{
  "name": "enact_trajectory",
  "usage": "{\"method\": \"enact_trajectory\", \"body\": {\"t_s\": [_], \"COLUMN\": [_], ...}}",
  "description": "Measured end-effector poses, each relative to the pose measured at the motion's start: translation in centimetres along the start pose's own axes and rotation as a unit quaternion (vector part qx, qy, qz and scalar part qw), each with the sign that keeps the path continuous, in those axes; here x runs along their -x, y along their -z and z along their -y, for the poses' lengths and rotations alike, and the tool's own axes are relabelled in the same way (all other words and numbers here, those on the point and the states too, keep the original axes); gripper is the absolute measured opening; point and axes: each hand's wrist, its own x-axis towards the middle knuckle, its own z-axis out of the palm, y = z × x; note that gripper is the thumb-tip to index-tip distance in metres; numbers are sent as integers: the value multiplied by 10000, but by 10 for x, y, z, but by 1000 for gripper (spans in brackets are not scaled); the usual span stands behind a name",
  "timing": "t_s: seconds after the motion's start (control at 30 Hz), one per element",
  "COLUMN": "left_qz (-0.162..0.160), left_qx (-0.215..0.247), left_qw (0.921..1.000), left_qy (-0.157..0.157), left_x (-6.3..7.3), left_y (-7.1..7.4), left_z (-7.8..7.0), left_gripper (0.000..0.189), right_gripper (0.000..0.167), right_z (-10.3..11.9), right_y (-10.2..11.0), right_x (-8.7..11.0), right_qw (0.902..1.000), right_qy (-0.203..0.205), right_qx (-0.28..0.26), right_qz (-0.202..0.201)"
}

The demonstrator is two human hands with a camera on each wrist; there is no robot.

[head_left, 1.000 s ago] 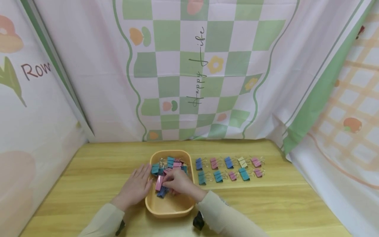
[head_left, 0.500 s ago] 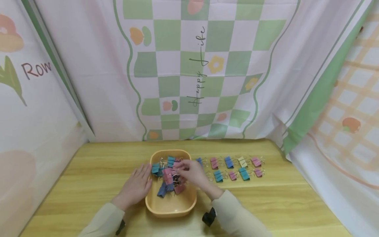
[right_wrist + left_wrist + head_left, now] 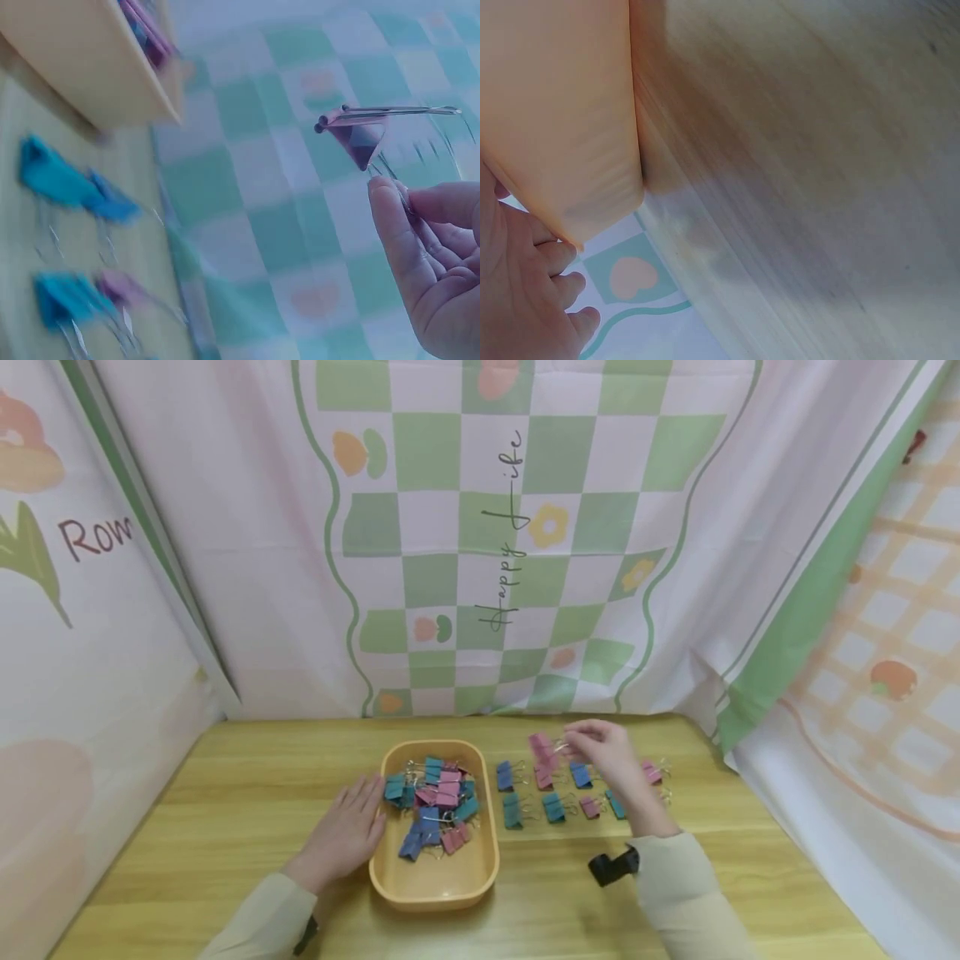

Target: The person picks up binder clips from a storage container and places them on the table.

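Wire handles of a pink binder clip (image 3: 541,747) are pinched between the thumb and fingers of my right hand (image 3: 609,760), above the back row of clips on the table. The right wrist view shows this clip (image 3: 361,141) in the air, its body pointing away from the fingertips. My left hand (image 3: 341,831) lies with straight fingers against the left side of a yellow-orange tray (image 3: 433,895). A jumble of teal, pink and blue binder clips (image 3: 429,825) fills the tray's back and middle. The yellow clip in the back row is hidden by my right hand.
Right of the tray, binder clips lie in two rows, among them a blue clip (image 3: 505,776) at the back and a teal clip (image 3: 512,811) in front. A checkered curtain (image 3: 495,568) hangs behind the wooden table (image 3: 202,827).
My right hand has picked a pink binder clip out of the tray and carried it right and back over the rows. The left hand has stayed at the tray.
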Motion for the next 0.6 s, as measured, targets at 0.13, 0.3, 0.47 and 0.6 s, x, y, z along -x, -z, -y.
{"method": "enact_trajectory", "body": {"t_s": [0.13, 0.3, 0.47, 0.6], "left_qz": [21, 30, 34, 42], "left_qx": [46, 48, 34, 41], "left_qw": [10000, 10000, 10000, 10000], "left_qy": [-1, -8, -8, 7], "left_x": [0, 1, 1, 1], "left_y": [1, 2, 2, 2], "left_z": [-1, -2, -3, -2], "left_gripper": [54, 53, 53, 53], "right_gripper": [34, 32, 24, 23], "right_z": [-4, -17, -34, -50], "right_y": [39, 82, 118, 140], "right_x": [-3, -4, -1, 0], "right_qw": [9983, 9915, 9881, 9851], "right_qy": [74, 4, -385, -532], "right_qx": [-454, -989, -924, -1026], "right_qz": [-365, -842, -1168, -1274]}}
